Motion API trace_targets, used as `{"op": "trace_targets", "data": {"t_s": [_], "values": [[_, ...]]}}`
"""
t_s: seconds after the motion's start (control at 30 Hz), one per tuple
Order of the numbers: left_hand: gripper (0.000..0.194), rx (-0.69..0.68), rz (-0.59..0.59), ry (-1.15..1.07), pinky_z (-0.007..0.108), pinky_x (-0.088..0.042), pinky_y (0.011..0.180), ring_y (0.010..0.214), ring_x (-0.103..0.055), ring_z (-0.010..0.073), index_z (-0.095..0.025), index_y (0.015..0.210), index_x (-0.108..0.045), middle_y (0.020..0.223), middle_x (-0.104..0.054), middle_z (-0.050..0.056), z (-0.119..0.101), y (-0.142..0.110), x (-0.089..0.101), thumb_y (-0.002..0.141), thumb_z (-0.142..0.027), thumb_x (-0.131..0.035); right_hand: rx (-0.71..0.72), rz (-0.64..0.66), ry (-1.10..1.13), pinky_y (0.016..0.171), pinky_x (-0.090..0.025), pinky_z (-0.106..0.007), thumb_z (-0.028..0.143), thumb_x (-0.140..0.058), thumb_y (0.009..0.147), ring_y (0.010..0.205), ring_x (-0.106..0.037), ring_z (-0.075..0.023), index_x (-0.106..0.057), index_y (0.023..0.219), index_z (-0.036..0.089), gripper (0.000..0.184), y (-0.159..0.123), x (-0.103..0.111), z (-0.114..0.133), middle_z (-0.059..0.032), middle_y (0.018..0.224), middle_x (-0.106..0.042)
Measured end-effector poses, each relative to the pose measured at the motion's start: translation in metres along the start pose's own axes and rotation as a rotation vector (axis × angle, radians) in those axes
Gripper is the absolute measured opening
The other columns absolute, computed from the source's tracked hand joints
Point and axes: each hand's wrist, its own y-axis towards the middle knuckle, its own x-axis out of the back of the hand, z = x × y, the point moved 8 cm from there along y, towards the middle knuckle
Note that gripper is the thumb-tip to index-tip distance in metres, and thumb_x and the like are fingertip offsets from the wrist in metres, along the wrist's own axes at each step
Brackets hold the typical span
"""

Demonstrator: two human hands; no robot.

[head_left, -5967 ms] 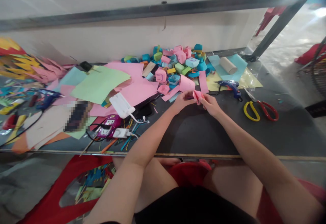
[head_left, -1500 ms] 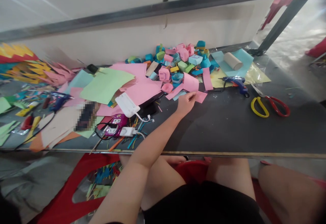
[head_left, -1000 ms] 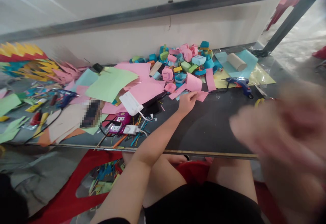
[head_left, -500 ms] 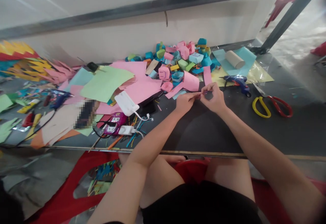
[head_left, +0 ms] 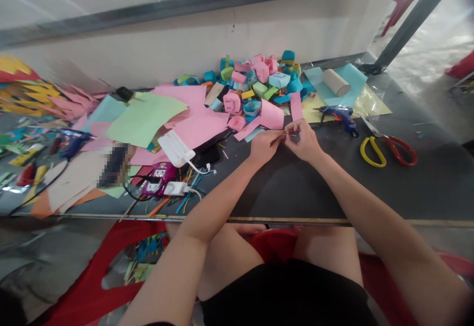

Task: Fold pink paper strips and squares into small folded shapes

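Observation:
My left hand (head_left: pixel 267 145) and my right hand (head_left: pixel 302 140) meet over the dark table, fingertips pinched close together. A small, thin piece sits between them; a bit of pink shows, but its kind is too small to make out. Just beyond my fingers lie a curled pink paper piece (head_left: pixel 272 114), a pink paper strip (head_left: pixel 296 106) and a light blue paper scrap (head_left: pixel 255 134). Behind these is a heap of small folded paper pieces (head_left: pixel 260 90) in pink, blue, green and yellow. Right of my right hand rests a blue glue gun (head_left: pixel 342 117).
Scissors (head_left: pixel 387 143) with yellow and red handles lie at right, below a cardboard tube (head_left: pixel 335 82). At left are a green paper sheet (head_left: pixel 146 118), a white power bank (head_left: pixel 176 148), a purple power strip (head_left: pixel 159 179) with cords, and another glue gun (head_left: pixel 76 142).
The whole view has shifted slightly, so the table's contents appear a little further left. Both hands stay pinched together at nearly the same spot on the table.

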Motion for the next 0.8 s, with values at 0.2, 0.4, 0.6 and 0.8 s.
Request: {"op": "trace_targets", "data": {"t_s": [0.2, 0.4, 0.6, 0.8], "values": [[0.023, -0.077, -0.088, 0.082, 0.035, -0.057, 0.082, 0.088, -0.077, 0.0204, -0.021, 0.100, -0.082, 0.095, -0.083, 0.007, -0.007, -0.003, 0.004, 0.093, -0.009, -0.064, 0.002, 0.012, -0.008, 0.073, -0.050, -0.036, 0.014, -0.057, 0.076, 0.081, -0.060, -0.0196, -0.030, 0.087, 0.029, 0.033, 0.000, -0.004, 0.003, -0.0011, 0.086, -0.060], [0.022, -0.113, -0.182, 0.053, 0.033, -0.058, 0.079, 0.083, -0.077, 0.0189, -0.023, 0.098, -0.083, 0.092, -0.083, 0.005, -0.011, -0.003, 0.014, 0.100, -0.021, -0.061, 0.031, -0.010, 0.006, 0.076, -0.049, -0.038, 0.016, -0.058, 0.079, 0.077, -0.059, -0.0187, -0.030, 0.088, 0.029, 0.032, 0.001, 0.000, 0.000, -0.0004, 0.085, -0.059], [0.024, -0.045, -0.165, -0.001, 0.034, -0.059, 0.081, 0.084, -0.078, 0.0196, -0.025, 0.097, -0.084, 0.095, -0.083, 0.006, -0.006, -0.003, 0.016, 0.101, -0.032, -0.062, 0.077, -0.020, -0.025, 0.076, -0.049, -0.038, 0.016, -0.058, 0.079, 0.076, -0.058, -0.0191, -0.029, 0.088, 0.029, 0.033, 0.001, 0.003, -0.003, -0.0006, 0.085, -0.061], [0.029, -0.002, -0.199, -0.075, 0.034, -0.060, 0.082, 0.085, -0.078, 0.0195, -0.025, 0.098, -0.084, 0.094, -0.083, 0.006, -0.001, -0.002, 0.026, 0.101, -0.043, -0.062, 0.055, -0.036, -0.043, 0.075, -0.048, -0.037, 0.013, -0.056, 0.077, 0.077, -0.058, -0.0188, -0.028, 0.087, 0.029, 0.033, 0.002, 0.010, -0.010, 0.0007, 0.083, -0.060]]}}
